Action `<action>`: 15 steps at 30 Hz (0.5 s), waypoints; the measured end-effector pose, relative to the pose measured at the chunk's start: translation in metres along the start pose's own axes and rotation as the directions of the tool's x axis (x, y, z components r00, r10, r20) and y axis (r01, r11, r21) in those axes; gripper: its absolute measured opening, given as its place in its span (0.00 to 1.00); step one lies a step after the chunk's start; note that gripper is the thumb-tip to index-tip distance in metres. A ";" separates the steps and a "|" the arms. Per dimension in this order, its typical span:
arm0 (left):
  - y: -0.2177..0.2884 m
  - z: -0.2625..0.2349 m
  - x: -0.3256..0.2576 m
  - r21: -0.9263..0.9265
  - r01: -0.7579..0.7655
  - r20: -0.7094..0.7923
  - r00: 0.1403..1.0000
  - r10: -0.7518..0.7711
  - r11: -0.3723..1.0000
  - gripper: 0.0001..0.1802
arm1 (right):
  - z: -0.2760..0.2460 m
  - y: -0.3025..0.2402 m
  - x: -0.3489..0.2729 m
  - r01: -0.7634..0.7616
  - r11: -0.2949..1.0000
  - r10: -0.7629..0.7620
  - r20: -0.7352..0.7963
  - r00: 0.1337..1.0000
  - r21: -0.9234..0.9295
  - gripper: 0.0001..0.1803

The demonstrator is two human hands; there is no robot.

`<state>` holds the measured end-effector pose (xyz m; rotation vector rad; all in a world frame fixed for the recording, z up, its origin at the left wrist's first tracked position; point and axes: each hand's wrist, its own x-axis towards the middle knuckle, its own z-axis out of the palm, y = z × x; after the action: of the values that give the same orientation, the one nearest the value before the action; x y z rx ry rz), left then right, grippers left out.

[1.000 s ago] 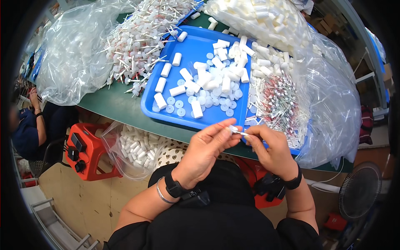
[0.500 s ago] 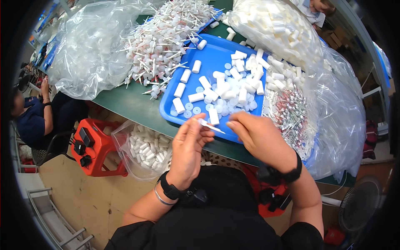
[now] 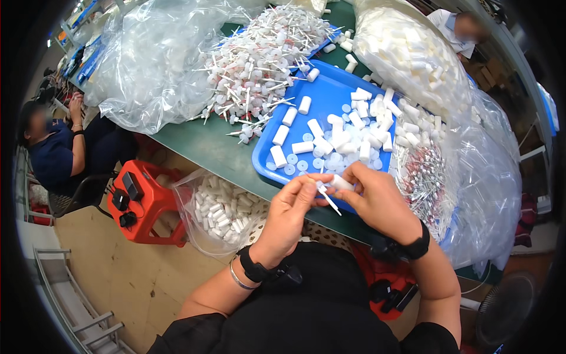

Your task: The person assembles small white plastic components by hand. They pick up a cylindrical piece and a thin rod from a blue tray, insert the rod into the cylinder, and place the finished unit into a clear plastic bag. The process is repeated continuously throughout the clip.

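Over the near edge of the blue tray [image 3: 321, 94], my left hand [image 3: 286, 215] pinches a thin white stick [image 3: 331, 202] with a small translucent disc at its upper end. The stick slants down to the right. Close beside it, my right hand [image 3: 380, 197] holds a white cylinder [image 3: 341, 183] between thumb and fingers. The cylinder's left end is close to the stick's disc; whether they touch I cannot tell. In the tray lie several loose white cylinders [image 3: 278, 156] and translucent discs [image 3: 302, 165], heaped toward its right side.
Sticks with discs form a large pile [image 3: 253, 71] at the back left. A bulging bag of white cylinders [image 3: 407, 50] and a heap of thin sticks [image 3: 423, 177] are on the right. Below the table's left edge are an open clear bag [image 3: 221, 206] and a red stool [image 3: 147, 203].
My right hand has come closer to my left, and a white cylinder now shows in its fingers. The stick in my left hand points more steeply down. The whole view has shifted.
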<state>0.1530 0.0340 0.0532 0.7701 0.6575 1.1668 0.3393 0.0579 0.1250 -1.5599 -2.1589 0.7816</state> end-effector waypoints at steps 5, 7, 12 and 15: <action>-0.011 0.013 0.000 -0.067 0.119 0.069 0.991 -0.115 0.991 0.17 | 0.003 0.011 -0.036 -0.009 0.985 0.031 -0.125 0.992 0.174 0.11; -0.011 0.019 0.000 -0.131 0.201 0.074 0.979 -0.192 0.971 0.17 | 0.008 0.014 -0.044 0.051 0.992 -0.030 -0.175 0.984 0.114 0.09; -0.022 0.031 -0.005 0.049 0.146 0.091 0.985 -0.150 0.988 0.16 | 0.005 0.019 -0.061 0.046 0.978 -0.015 -0.150 0.989 0.201 0.11; -0.022 0.034 -0.005 0.210 0.045 0.110 0.992 -0.069 0.977 0.16 | 0.004 0.024 -0.070 -0.127 0.755 0.193 -0.033 0.981 0.643 0.12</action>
<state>0.1909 0.0186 0.0552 0.9819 0.7061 1.0028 0.3778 -0.0039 0.1091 -1.3700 -1.4500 1.3001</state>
